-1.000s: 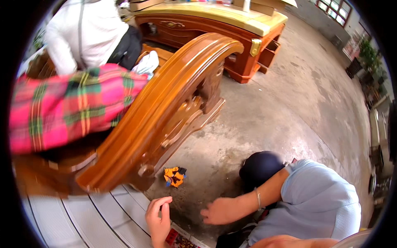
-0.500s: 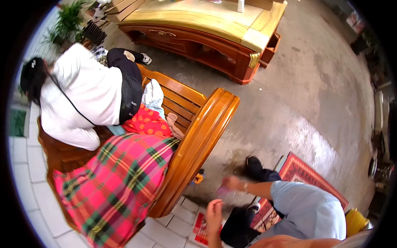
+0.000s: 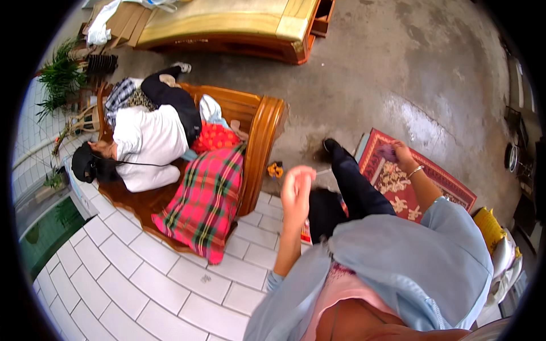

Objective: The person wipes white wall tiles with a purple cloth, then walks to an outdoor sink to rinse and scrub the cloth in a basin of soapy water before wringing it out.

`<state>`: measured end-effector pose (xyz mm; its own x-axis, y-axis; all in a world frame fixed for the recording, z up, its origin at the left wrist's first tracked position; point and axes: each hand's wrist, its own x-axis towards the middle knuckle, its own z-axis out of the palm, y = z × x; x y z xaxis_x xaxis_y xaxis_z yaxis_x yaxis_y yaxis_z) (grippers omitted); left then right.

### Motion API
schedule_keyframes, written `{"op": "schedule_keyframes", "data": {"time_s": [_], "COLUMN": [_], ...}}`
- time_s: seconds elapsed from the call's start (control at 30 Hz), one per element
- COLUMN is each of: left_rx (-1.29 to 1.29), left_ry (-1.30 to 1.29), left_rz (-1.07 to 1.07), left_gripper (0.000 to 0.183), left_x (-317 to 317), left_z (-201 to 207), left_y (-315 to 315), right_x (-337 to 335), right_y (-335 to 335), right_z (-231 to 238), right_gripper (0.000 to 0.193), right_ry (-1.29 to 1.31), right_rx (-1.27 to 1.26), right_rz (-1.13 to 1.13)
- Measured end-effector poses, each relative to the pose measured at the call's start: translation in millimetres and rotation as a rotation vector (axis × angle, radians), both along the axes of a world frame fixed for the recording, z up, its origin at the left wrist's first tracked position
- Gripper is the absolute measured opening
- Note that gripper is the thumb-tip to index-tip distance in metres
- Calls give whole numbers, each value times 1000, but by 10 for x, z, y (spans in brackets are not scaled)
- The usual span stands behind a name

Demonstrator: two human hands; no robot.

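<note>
My left hand (image 3: pixel 297 196) is raised before my body, its fingers curled together. A thin pale line shows by its fingertips; whether it is held cannot be made out. Out to the right, above the patterned red rug (image 3: pixel 424 176), my right hand (image 3: pixel 402 154) is closed around something small and purple, blurred against the rug. A bracelet circles that wrist. Nearest to my left hand on its left stands a wooden bench (image 3: pixel 263 136). Over its seat lies a pink and green plaid blanket (image 3: pixel 213 190), beside a red dotted cloth (image 3: pixel 215 138).
Another person (image 3: pixel 151 139) in a white top and black cap leans over the bench. A long wooden table (image 3: pixel 227 25) stands beyond, on concrete. White tiles (image 3: pixel 165 278) cover the near floor. Yellow and white sacks (image 3: pixel 495 233) sit at the right; a potted plant (image 3: pixel 62 79) is far left.
The view has shifted, bringing more of my body and the tiles into sight. My right hand has swung right over the rug; my left hand is higher. The other person stays at the bench.
</note>
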<state>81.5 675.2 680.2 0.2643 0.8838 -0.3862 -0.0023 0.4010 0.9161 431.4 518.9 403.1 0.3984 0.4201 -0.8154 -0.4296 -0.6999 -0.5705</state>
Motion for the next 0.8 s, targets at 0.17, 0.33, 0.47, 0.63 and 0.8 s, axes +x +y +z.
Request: {"op": "schedule_keyframes", "data": {"time_s": [0.17,0.33,0.47,0.63,0.8], "left_rx": [317,531,800,946,1050], "left_ry": [-96,-271,-521,-658,-712], "left_rz": [-203,-562,-1053,-1343,-1491], "left_gripper": [23,45,46,46,46], "left_x": [312,546,645,700,796], "left_z": [1096,2758,3017,3306,3424], "left_y": [817,913,700,504,361], "right_x": [520,-41,-353,-848,-926], "right_y": [-1316,-1533,-1817,-1659,-1937], "right_z": [153,632,1071,1870,1997], "right_gripper": [13,14,26,31,27], "right_ry": [-83,66,171,-55,-181], "right_rx": [-24,-25,219,108,147], "right_rz": [-247,-378,-277,-378,-539]}}
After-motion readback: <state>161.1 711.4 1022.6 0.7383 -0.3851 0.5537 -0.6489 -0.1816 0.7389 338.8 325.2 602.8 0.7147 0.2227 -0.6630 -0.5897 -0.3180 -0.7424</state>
